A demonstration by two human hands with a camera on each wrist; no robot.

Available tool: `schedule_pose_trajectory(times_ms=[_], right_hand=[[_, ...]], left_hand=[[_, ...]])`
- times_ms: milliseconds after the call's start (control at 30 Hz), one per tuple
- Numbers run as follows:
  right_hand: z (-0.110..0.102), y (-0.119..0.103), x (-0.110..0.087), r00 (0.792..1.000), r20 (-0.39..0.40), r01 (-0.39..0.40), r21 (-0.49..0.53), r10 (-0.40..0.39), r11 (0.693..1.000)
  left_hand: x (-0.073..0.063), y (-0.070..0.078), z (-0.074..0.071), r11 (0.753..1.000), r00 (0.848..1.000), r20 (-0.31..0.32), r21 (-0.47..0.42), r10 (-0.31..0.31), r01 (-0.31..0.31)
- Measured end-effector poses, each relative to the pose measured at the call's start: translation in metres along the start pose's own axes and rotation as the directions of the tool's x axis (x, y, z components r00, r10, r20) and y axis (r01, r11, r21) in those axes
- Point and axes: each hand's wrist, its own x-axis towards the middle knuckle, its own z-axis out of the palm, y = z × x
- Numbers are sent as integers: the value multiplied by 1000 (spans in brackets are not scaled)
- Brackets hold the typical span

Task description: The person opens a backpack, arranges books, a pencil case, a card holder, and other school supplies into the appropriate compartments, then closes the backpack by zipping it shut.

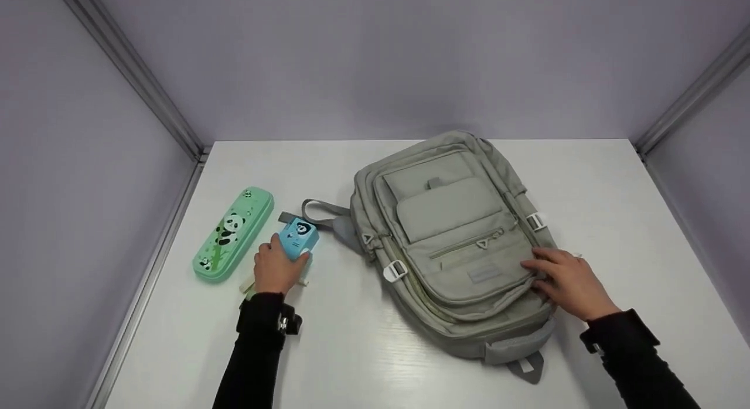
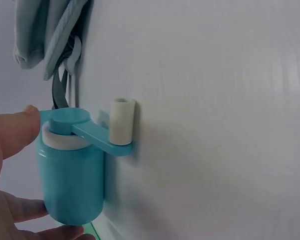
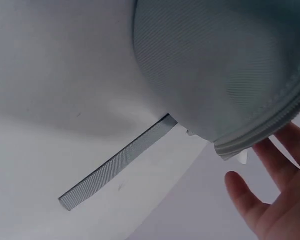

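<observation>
My left hand [image 1: 276,268] grips a blue crank pencil sharpener [image 1: 299,236] with a panda picture on it, thumb on one side and fingers on the other. In the left wrist view the sharpener's crank [image 2: 102,137] and cream knob [image 2: 122,122] show close to the table. A grey-green backpack [image 1: 448,210] lies flat on the table. At its lower right side my right hand [image 1: 571,283] rests with loose fingers on the fabric. In the right wrist view the fingers touch the bag's zip edge [image 3: 269,131], the thumb standing apart.
Left of the sharpener lies a green pencil case [image 1: 234,233] with pandas. A small cream and green item [image 1: 246,283] is partly hidden beneath the left wrist. A backpack strap [image 1: 322,207] loops out behind the sharpener. Pale walls [image 1: 410,63] bound the white table [image 1: 381,374].
</observation>
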Motion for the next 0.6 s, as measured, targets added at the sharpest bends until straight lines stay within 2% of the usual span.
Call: schedule_pose_trajectory(times_ms=[100, 200, 267, 367, 467, 600], right_hand=[[5, 2, 2, 993, -95, 74, -9, -74, 997], [8, 3, 10, 972, -180, 150, -26, -152, 988], [6, 1, 14, 959, -225, 170, -32, -173, 985], [-1, -7, 21, 950, -271, 159, -14, -157, 987], [-12, -18, 29, 933, -334, 149, 9, -138, 989], [-26, -37, 46, 887, -446, 147, 23, -121, 989]], left_hand=[[7, 1, 3, 999, 999, 11, -35, -32, 33], [11, 2, 1, 996, 997, 24, -53, -67, 68], [11, 4, -2, 993, 994, 47, -59, -96, 99], [9, 5, -4, 987, 989, 64, -78, -134, 138], [6, 4, -5, 984, 987, 53, -89, -149, 153], [0, -1, -3, 985, 987, 38, -71, -153, 155]])
